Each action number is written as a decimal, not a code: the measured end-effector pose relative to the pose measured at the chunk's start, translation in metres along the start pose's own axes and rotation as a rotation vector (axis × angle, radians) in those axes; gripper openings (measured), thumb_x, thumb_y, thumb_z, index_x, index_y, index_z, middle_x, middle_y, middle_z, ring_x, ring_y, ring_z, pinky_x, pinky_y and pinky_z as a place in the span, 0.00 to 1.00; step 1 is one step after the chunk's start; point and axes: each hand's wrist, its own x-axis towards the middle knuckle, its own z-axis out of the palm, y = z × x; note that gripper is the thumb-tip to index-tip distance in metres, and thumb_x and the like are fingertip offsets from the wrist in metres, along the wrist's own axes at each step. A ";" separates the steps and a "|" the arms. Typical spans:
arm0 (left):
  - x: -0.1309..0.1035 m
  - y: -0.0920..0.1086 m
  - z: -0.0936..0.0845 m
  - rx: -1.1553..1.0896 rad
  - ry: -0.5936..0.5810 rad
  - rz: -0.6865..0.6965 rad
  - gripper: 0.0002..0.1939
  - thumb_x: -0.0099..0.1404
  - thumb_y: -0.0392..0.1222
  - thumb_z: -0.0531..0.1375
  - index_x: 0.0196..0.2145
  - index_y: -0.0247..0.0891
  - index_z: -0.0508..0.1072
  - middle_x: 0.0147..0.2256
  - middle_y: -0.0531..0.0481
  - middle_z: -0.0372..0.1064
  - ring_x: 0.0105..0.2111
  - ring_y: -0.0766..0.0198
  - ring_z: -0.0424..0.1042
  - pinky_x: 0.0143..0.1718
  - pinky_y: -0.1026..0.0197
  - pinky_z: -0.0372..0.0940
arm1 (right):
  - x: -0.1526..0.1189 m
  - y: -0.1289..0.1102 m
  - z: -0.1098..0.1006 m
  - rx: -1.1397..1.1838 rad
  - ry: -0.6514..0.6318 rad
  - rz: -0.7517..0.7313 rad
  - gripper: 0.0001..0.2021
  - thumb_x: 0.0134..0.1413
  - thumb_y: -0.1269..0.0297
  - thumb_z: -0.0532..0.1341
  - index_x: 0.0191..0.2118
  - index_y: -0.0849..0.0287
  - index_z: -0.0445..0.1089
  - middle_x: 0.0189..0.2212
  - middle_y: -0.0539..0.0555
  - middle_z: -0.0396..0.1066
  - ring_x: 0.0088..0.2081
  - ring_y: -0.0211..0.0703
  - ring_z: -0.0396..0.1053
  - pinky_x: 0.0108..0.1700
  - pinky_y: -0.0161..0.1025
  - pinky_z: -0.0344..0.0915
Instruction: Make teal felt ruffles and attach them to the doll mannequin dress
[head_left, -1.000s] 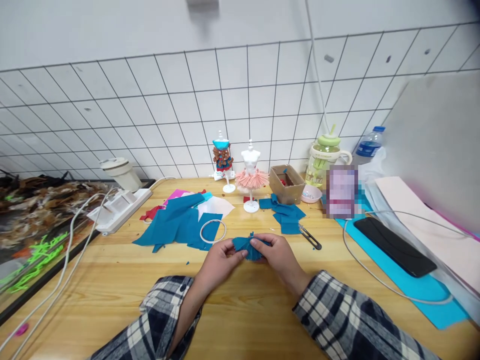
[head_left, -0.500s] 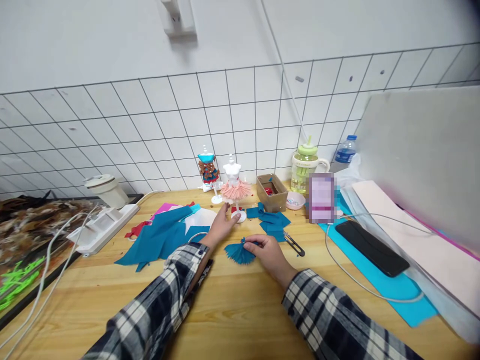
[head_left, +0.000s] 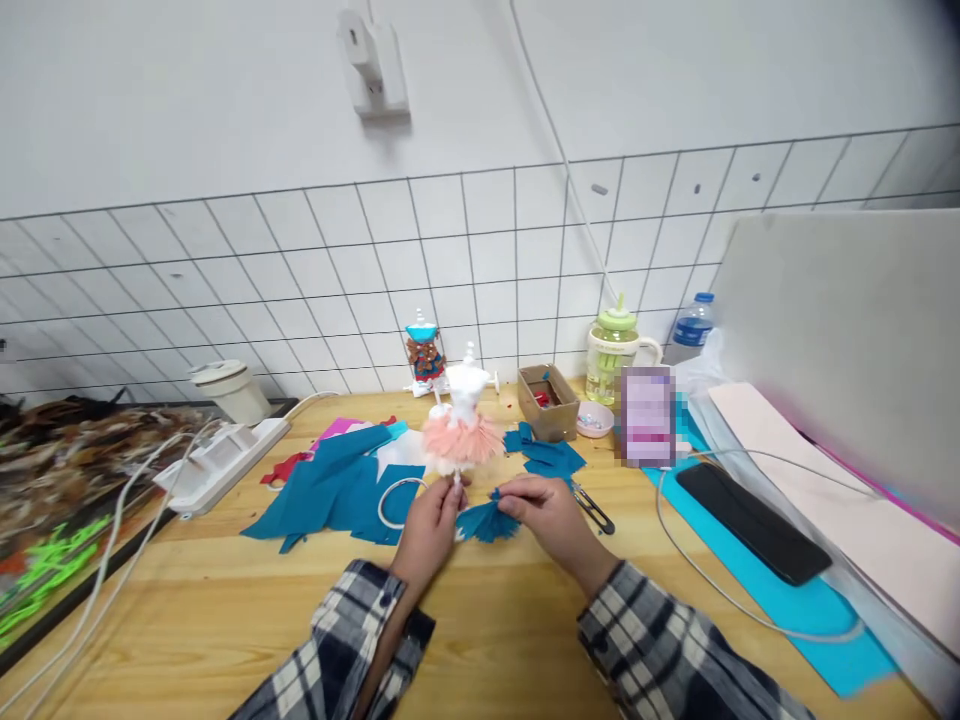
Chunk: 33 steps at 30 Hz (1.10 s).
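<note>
Gripping mannequin (head_left: 468, 392) in left hand (head_left: 430, 532), apparently by the stem (blurry there), above table (head_left: 510, 630), and pinching blue gathered piece (head_left: 486, 523) in right hand (head_left: 553, 517), just below pink skirt (head_left: 463, 438).

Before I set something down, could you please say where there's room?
Bare wood shows between the left sleeve and right sleeve, and between left sleeve, blue fabric and power strip. It is crowded beyond the pink-skirted mannequin in the left hand: cardboard box, pink bowl, dressed mannequin.
</note>
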 end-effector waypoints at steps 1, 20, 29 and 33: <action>-0.010 0.001 -0.003 0.014 -0.029 0.009 0.14 0.66 0.48 0.51 0.35 0.38 0.72 0.30 0.48 0.70 0.32 0.59 0.69 0.35 0.60 0.62 | 0.003 -0.016 -0.002 -0.018 0.009 -0.043 0.10 0.44 0.55 0.68 0.31 0.55 0.80 0.29 0.54 0.78 0.33 0.44 0.74 0.36 0.40 0.70; -0.031 0.012 0.001 -0.133 -0.096 0.013 0.15 0.69 0.46 0.49 0.37 0.35 0.71 0.26 0.52 0.67 0.28 0.66 0.66 0.31 0.65 0.59 | 0.042 -0.068 0.012 -0.514 0.142 -0.284 0.07 0.54 0.61 0.63 0.34 0.54 0.78 0.34 0.53 0.75 0.39 0.46 0.71 0.43 0.45 0.66; -0.032 0.014 0.000 -0.119 -0.075 0.005 0.15 0.70 0.46 0.49 0.38 0.35 0.71 0.26 0.53 0.66 0.28 0.65 0.67 0.32 0.64 0.59 | 0.041 -0.062 0.013 -0.631 0.266 -0.415 0.06 0.55 0.62 0.63 0.36 0.52 0.79 0.33 0.52 0.77 0.39 0.47 0.70 0.44 0.45 0.65; -0.031 0.014 0.000 -0.121 -0.078 0.000 0.15 0.70 0.46 0.49 0.39 0.36 0.71 0.25 0.53 0.66 0.28 0.66 0.66 0.32 0.65 0.59 | 0.040 -0.068 0.010 -0.667 0.289 -0.404 0.07 0.53 0.61 0.64 0.38 0.51 0.77 0.33 0.51 0.77 0.39 0.47 0.71 0.44 0.46 0.64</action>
